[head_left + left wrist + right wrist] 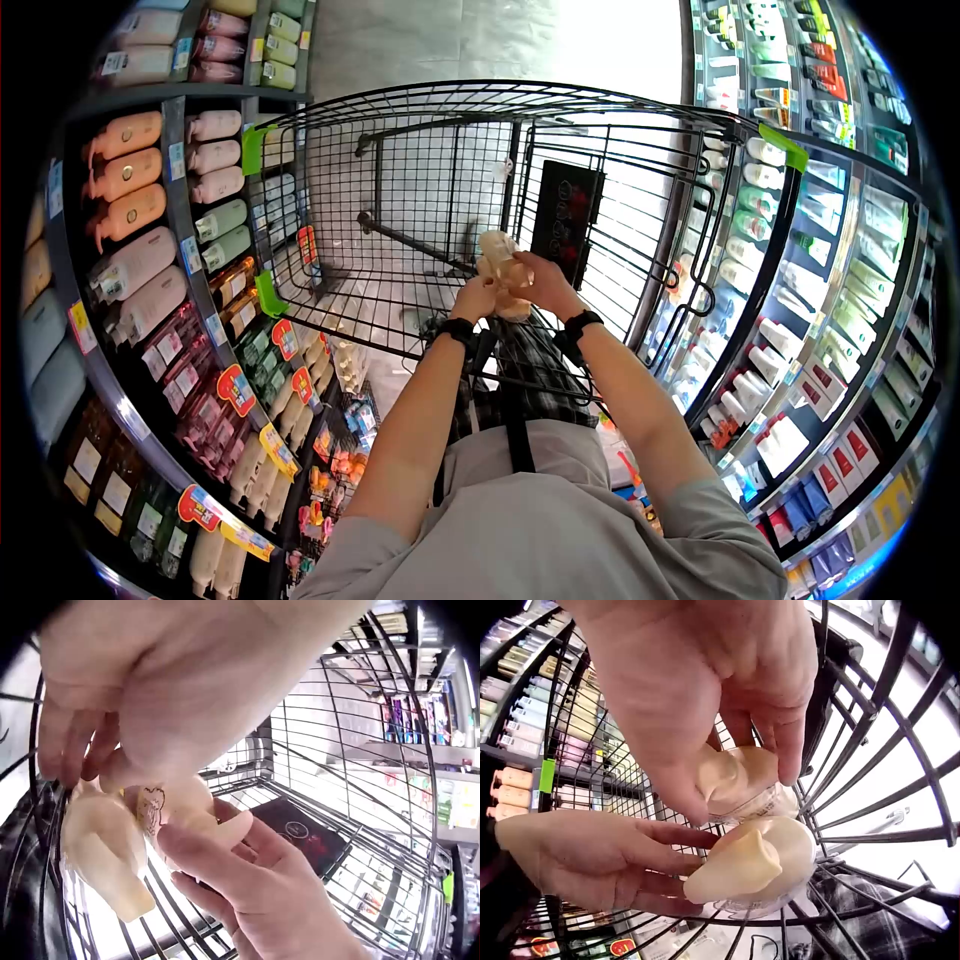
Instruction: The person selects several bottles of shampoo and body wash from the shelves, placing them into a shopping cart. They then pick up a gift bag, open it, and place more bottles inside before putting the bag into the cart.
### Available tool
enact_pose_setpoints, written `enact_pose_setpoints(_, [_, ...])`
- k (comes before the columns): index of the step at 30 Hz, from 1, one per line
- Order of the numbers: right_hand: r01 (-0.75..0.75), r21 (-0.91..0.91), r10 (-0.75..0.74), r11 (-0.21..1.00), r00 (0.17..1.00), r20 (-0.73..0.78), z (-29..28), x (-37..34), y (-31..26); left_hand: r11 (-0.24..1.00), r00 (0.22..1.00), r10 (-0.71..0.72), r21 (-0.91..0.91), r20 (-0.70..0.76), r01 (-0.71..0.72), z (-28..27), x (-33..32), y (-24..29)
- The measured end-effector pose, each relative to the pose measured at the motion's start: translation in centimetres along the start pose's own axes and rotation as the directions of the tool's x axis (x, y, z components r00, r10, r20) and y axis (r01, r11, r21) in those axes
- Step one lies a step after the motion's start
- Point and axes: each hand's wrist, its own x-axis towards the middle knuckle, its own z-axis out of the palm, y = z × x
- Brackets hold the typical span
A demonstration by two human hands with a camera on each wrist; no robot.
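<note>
Two cream-coloured pump bottles are side by side inside the wire shopping cart (420, 200), near its handle end. My left hand (475, 299) holds the nearer pump bottle (776, 866), its fingers at the bottle's far side in the right wrist view. The other pump bottle (742, 776) is in my right hand (547, 284), thumb on one side and fingers on the other. In the left wrist view, the right hand (277, 892) grips that bottle around its pump end, and printing shows on its side. Both pump heads point toward the left hand's side in the right wrist view.
Shelves of pump bottles (130, 220) stand along the left, with red price tags (236, 390) below. Shelves of tubes and boxes (800, 280) line the right. A black panel (568, 220) hangs on the cart's wire, and green corner pieces (783, 148) mark its rim.
</note>
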Motion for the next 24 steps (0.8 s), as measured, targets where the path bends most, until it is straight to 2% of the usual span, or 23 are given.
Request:
enact_pose_setpoints(2, [0.025, 0.026, -0.025, 0.999, 1.0, -0.017, 0.0, -0.1, 0.3, 0.999, 0.999, 0.029, -0.024, -0.045, -0.03, -0.8, -0.5, 0.4])
enact_pose_setpoints(5, [-0.1, -0.047, 0.104, 0.994, 0.991, 0.082, -1.0, -0.5, -0.9, 0.997, 0.994, 0.064, -0.045, -0.09, -0.068, -3.5, -2.7, 1.5])
enact_pose_setpoints(7, [-0.115, -0.03, 0.116, 0.993, 0.993, 0.038, -1.3, -0.6, -0.8, 0.991, 0.984, 0.127, -0.034, -0.127, -0.132, -5.6, -4.4, 2.1])
enact_pose_setpoints(9, [-0.067, -0.04, 0.063, 0.997, 0.993, -0.097, -1.3, -0.3, 0.1, 0.985, 0.978, 0.147, -0.064, -0.15, -0.158, -7.8, -6.5, 2.2])
enact_pose_setpoints(11, [0.004, -0.032, -0.012, 0.999, 0.969, -0.248, -1.8, -0.7, -0.2, 0.959, 0.951, 0.216, -0.134, -0.223, -0.249, -9.7, -8.7, 1.6])
enact_pose_setpoints(12, [0.04, 0.01, -0.035, 0.999, 0.954, -0.297, -1.7, -0.6, 0.6, 0.943, 0.955, 0.222, -0.205, -0.198, -0.262, -10.5, -9.0, 0.5])
enact_pose_setpoints(15, [0.108, 0.148, -0.044, 0.983, 0.925, -0.377, -2.2, -1.4, -1.5, 0.942, 0.939, 0.21, -0.201, -0.273, -0.27, -12.6, -14.3, 0.0])
enact_pose_setpoints(16, [0.126, 0.149, -0.059, 0.981, 0.92, -0.387, -2.3, -1.6, -2.1, 0.909, 0.9, 0.294, -0.199, -0.322, -0.368, -12.8, -14.7, -1.9])
enact_pose_setpoints(19, [0.2, 0.12, -0.13, 0.972, 0.892, -0.434, -1.5, -2.0, -4.7, 0.842, 0.859, 0.321, -0.294, -0.4, -0.452, -13.3, -16.4, -6.7])
enact_pose_setpoints(20, [0.214, 0.099, -0.155, 0.972, 0.894, -0.421, -1.0, -2.2, -5.9, 0.826, 0.821, 0.363, -0.256, -0.44, -0.503, -13.5, -17.7, -8.2])
enact_pose_setpoints(21, [0.233, 0.078, -0.183, 0.969, 0.896, -0.405, -0.4, -2.6, -7.8, 0.835, 0.826, 0.33, -0.267, -0.456, -0.481, -13.6, -18.2, -9.9])
enact_pose_setpoints(23, [0.324, 0.089, -0.274, 0.942, 0.895, -0.353, 1.7, -4.0, -12.0, 0.745, 0.815, 0.294, -0.414, -0.5, -0.523, -13.7, -22.7, -11.5])
enact_pose_setpoints(24, [0.34, 0.068, -0.297, 0.938, 0.889, -0.347, 3.3, -4.4, -14.0, 0.73, 0.748, 0.378, -0.321, -0.546, -0.603, -13.8, -23.0, -13.6])
